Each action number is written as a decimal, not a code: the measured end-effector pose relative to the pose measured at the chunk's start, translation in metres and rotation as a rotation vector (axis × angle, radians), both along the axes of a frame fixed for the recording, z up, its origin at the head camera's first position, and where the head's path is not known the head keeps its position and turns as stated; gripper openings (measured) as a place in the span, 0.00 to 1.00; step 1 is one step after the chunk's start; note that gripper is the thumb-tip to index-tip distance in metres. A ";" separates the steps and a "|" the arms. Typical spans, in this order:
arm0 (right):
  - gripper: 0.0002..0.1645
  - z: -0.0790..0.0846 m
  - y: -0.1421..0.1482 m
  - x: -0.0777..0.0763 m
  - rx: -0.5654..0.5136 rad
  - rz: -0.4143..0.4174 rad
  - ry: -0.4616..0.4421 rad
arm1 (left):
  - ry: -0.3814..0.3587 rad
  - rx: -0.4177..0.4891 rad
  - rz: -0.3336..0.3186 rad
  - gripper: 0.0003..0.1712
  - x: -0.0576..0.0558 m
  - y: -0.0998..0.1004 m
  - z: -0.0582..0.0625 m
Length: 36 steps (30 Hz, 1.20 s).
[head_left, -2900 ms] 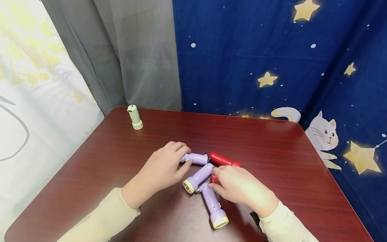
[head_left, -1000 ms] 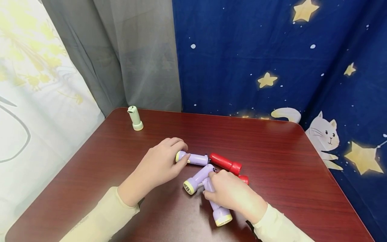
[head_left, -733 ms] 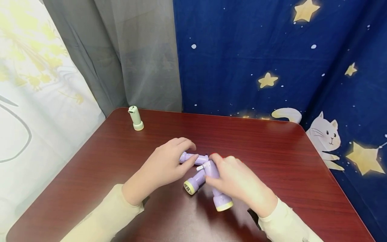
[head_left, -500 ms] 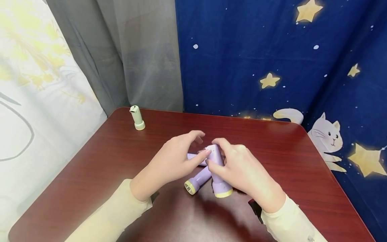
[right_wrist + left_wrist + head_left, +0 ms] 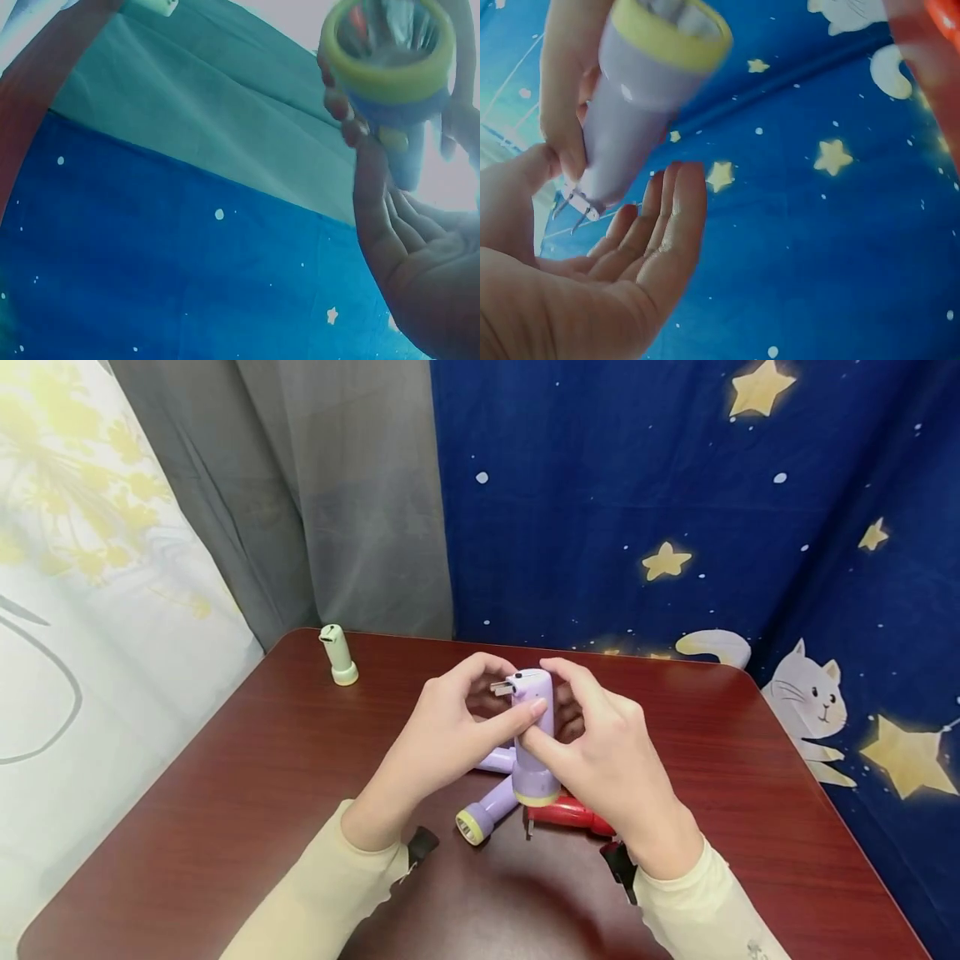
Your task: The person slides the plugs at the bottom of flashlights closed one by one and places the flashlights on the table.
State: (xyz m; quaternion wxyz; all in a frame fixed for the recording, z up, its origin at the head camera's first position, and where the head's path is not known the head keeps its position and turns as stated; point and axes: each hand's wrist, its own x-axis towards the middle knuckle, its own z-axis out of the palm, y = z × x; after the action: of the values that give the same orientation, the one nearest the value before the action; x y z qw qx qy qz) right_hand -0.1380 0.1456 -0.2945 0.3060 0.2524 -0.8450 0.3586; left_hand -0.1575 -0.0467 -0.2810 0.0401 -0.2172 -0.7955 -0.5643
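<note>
The purple flashlight [image 5: 534, 781] is held above the tabletop [image 5: 225, 827], lens end down and two plug prongs [image 5: 500, 688] projecting sideways at its upper end; the right hand [image 5: 618, 760] grasps the body, while the left hand [image 5: 450, 731] is relaxed, its thumb contacting the body and its fingers loosely curved near the prongs. Beneath, on the tabletop, lie two more purple flashlights [image 5: 489, 811] and a red flashlight [image 5: 568, 813], each partly hidden. A pale green flashlight [image 5: 339, 657] stands well apart, near the far-left corner
</note>
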 end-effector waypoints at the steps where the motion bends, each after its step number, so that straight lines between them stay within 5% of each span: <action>1: 0.36 0.000 -0.001 0.000 -0.014 -0.005 0.026 | -0.022 0.032 -0.003 0.20 0.000 0.001 0.001; 7: 0.31 -0.003 -0.007 -0.002 -0.070 -0.046 0.119 | -0.119 0.170 -0.005 0.16 0.003 0.004 0.003; 14: 0.27 -0.009 -0.010 -0.007 -0.128 -0.078 0.143 | -0.067 0.196 0.009 0.15 0.000 0.006 0.000; 26: 0.32 0.001 -0.007 -0.002 -0.218 0.134 -0.177 | 0.008 0.198 -0.078 0.15 -0.012 -0.010 -0.001; 31: 0.32 0.001 -0.007 -0.001 -0.307 0.157 -0.260 | 0.050 0.203 -0.154 0.15 -0.014 -0.011 -0.003; 36: 0.33 0.002 -0.008 -0.001 -0.360 0.138 -0.301 | 0.028 0.211 -0.140 0.15 -0.013 -0.012 -0.003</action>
State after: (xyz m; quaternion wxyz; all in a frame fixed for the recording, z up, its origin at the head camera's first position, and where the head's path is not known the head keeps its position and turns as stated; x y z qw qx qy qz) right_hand -0.1390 0.1372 -0.2928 0.1913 0.1944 -0.7843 0.5572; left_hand -0.1703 -0.0588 -0.2844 0.0343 -0.2747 -0.7139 -0.6432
